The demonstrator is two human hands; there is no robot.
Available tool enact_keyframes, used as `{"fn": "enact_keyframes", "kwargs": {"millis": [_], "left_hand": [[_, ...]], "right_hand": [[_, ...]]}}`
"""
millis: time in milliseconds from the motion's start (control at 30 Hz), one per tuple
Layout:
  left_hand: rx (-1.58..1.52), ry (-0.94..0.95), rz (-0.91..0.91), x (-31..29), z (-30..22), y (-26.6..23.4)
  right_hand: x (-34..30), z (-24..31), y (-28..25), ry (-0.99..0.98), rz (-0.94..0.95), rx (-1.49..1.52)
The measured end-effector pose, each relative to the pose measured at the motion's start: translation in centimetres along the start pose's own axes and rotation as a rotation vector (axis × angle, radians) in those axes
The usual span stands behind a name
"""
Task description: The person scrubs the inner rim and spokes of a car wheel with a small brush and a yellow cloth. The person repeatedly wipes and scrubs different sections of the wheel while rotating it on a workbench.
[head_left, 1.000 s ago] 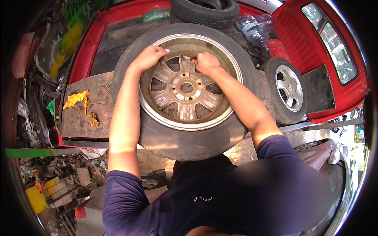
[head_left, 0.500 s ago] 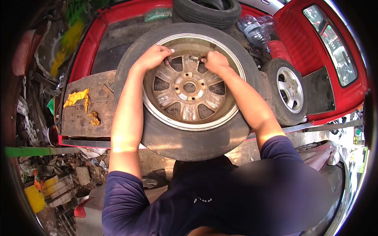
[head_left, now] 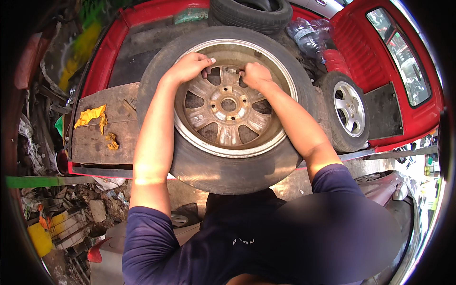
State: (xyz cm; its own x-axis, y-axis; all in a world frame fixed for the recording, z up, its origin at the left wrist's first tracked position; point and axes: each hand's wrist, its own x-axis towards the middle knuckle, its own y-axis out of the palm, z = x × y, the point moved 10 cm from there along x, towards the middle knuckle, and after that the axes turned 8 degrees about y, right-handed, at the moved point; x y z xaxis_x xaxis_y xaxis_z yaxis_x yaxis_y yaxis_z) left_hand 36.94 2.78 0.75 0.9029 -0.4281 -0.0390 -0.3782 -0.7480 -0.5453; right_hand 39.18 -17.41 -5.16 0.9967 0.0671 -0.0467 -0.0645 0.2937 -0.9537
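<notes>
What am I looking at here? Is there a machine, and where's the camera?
No machine: just a person's bare left hand and right hand. A wide-angle camera worn on the head looks down, so straight edges seem bent. The hands reach inside the far side of a wheel at the edge of a red truck bed. Their fingers are curled; whether they grip anything is hard to tell. Yellow cloth lies at left; a smaller wheel, a loose tyre and plastic bottles are around.
</notes>
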Motion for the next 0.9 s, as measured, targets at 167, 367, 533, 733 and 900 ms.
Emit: {"fn": "enact_keyframes", "kwargs": {"millis": [167,367,533,733,900], "left_hand": [[0.023,-0.014,-0.031,-0.4,0.1,-0.6],[-0.009,-0.01,-0.01,-0.3,-0.3,-0.1],[0.017,-0.034,-0.052,-0.6,0.0,-0.9],[-0.006,-0.006,-0.028,-0.5,0.1,-0.7],[0.025,-0.01,-0.068,-0.8,0.1,-1.8]], "right_hand": [[-0.4,-1.1,-1.3,0.071,0.021,0.082],[-0.5,0.4,-1.0,-0.067,0.063,-0.027],[-0.4,-0.6,-1.5,0.051,-0.006,0.059],[-1.0,1.4,-0.6,-0.104,0.039,-0.024],[-0.8,0.4,-1.2,0.018,-0.014,0.019]]}}
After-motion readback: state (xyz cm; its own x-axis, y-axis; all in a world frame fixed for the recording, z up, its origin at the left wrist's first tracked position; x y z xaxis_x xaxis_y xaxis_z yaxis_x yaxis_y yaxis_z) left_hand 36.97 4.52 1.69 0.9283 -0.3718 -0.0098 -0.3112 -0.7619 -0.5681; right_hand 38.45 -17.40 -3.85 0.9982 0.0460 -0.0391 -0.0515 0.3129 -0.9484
